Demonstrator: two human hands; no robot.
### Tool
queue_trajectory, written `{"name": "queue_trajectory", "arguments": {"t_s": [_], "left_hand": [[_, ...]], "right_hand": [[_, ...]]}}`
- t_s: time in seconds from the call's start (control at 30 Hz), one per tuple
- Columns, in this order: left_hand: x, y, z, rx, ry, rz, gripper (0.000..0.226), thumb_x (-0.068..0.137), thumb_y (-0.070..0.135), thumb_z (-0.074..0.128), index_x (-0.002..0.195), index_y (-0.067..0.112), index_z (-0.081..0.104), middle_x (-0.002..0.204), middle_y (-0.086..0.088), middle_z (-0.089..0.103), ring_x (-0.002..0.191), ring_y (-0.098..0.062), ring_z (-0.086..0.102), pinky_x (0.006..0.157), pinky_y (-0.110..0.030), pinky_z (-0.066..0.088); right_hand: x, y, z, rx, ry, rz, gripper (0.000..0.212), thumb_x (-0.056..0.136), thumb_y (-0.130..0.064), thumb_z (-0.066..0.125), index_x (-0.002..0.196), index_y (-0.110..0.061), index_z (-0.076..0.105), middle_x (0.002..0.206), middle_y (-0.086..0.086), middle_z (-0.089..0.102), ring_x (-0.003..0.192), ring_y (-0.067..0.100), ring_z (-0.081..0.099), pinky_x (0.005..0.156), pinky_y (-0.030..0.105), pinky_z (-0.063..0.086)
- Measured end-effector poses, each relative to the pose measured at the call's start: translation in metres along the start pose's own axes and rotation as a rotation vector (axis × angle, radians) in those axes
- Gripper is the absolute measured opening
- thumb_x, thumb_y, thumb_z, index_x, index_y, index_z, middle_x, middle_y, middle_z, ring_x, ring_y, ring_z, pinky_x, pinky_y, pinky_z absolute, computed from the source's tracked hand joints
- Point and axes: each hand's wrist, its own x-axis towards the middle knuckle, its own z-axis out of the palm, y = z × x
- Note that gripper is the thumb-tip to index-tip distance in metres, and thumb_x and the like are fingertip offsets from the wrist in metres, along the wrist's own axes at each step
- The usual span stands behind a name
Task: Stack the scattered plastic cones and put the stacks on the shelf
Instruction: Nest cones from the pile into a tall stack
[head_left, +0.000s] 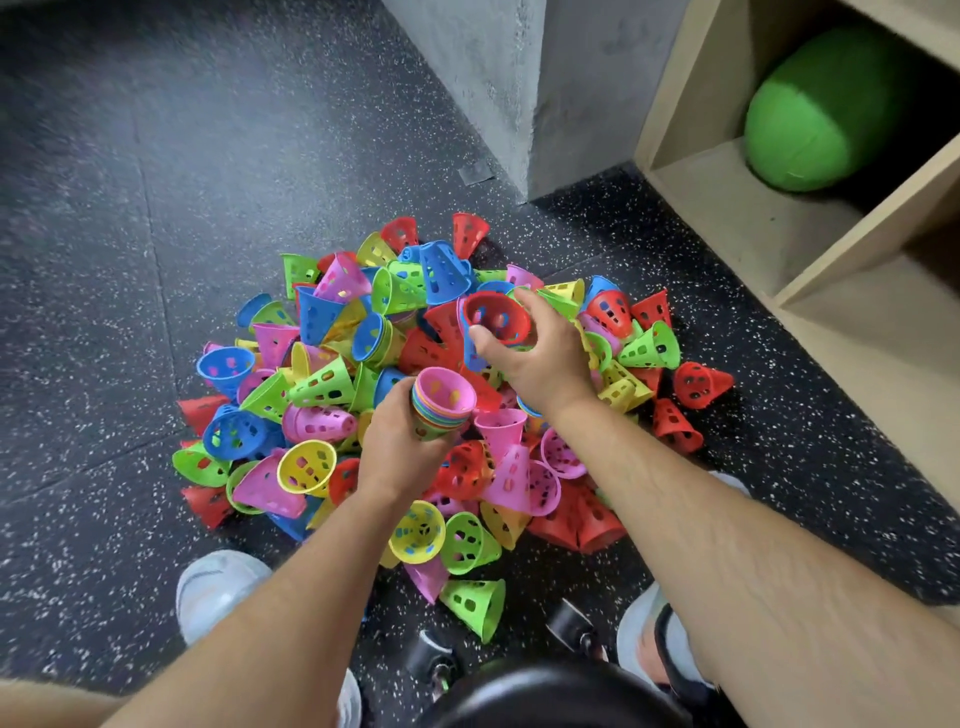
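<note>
A heap of perforated plastic cones in red, blue, green, yellow and pink lies scattered on the dark speckled floor. My left hand grips a nested stack of cones, wide ends up, with a pink one on top. Just beyond it my right hand is closed around a red cone with its open end facing me, above the middle of the heap. The wooden shelf stands at the right, its lower compartments open toward the heap.
A green padded roll fills one shelf compartment. A grey concrete pillar rises behind the heap. My shoes and a black stool on castors are at the bottom edge. Bare floor extends to the left.
</note>
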Motion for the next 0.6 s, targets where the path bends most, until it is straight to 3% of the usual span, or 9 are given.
{"name": "queue_trajectory", "arguments": {"t_s": [0.1,0.17,0.33,0.4,0.47,0.53,0.6], "left_hand": [[0.004,0.006,-0.003,0.001,0.011,0.004,0.053,0.076,0.036,0.085,0.114,0.047,0.051,0.101,0.022,0.065,0.091,0.000,0.064,0.074,-0.024,0.050],[0.006,0.007,-0.003,0.001,0.015,0.020,0.054,0.075,0.034,0.084,0.118,0.043,0.053,0.101,0.019,0.065,0.090,-0.003,0.064,0.074,-0.023,0.049],[0.005,0.006,0.000,-0.002,-0.014,0.049,0.053,0.078,0.028,0.085,0.123,0.030,0.057,0.104,0.012,0.067,0.090,-0.005,0.066,0.075,-0.027,0.055],[0.003,0.005,0.000,0.011,-0.020,0.053,0.054,0.079,0.030,0.087,0.125,0.027,0.058,0.105,0.012,0.067,0.090,-0.003,0.065,0.075,-0.019,0.053],[0.002,0.005,0.001,0.017,-0.022,0.052,0.056,0.079,0.030,0.088,0.126,0.025,0.058,0.107,0.012,0.066,0.093,-0.001,0.063,0.077,-0.011,0.049],[0.001,0.005,0.002,0.023,-0.040,0.050,0.057,0.080,0.029,0.088,0.128,0.024,0.058,0.112,0.010,0.067,0.100,-0.006,0.064,0.084,-0.020,0.052],[0.000,0.007,0.004,0.025,-0.070,0.051,0.059,0.080,0.024,0.088,0.131,0.023,0.058,0.117,0.008,0.067,0.106,-0.011,0.065,0.090,-0.032,0.055]], "right_hand": [[-0.006,-0.003,0.007,0.071,-0.122,-0.001,0.041,0.075,-0.041,0.080,0.108,-0.017,0.071,0.093,-0.002,0.072,0.081,0.010,0.066,0.078,0.028,0.054],[-0.010,0.002,0.013,0.062,-0.167,0.038,0.037,0.076,-0.038,0.083,0.104,-0.016,0.071,0.095,0.001,0.071,0.086,0.016,0.066,0.083,0.036,0.054],[-0.015,0.019,0.016,-0.149,-0.399,0.058,0.059,0.076,-0.052,0.079,0.121,-0.016,0.068,0.125,0.000,0.057,0.120,0.015,0.052,0.107,0.034,0.041],[-0.019,0.024,0.013,-0.162,-0.348,0.010,0.052,0.083,-0.050,0.074,0.121,-0.016,0.067,0.125,0.001,0.059,0.121,0.016,0.052,0.107,0.034,0.041],[-0.022,0.033,0.006,-0.265,-0.159,-0.086,0.037,0.089,-0.039,0.067,0.118,-0.015,0.067,0.118,0.002,0.062,0.115,0.020,0.053,0.103,0.037,0.043],[-0.023,0.044,-0.003,-0.450,-0.055,-0.141,0.032,0.086,-0.028,0.062,0.116,-0.016,0.065,0.116,0.003,0.061,0.114,0.025,0.051,0.100,0.040,0.042],[-0.022,0.057,-0.011,-0.587,-0.088,-0.117,0.032,0.082,-0.026,0.061,0.113,-0.021,0.065,0.123,0.004,0.056,0.120,0.027,0.046,0.104,0.041,0.038]]}}
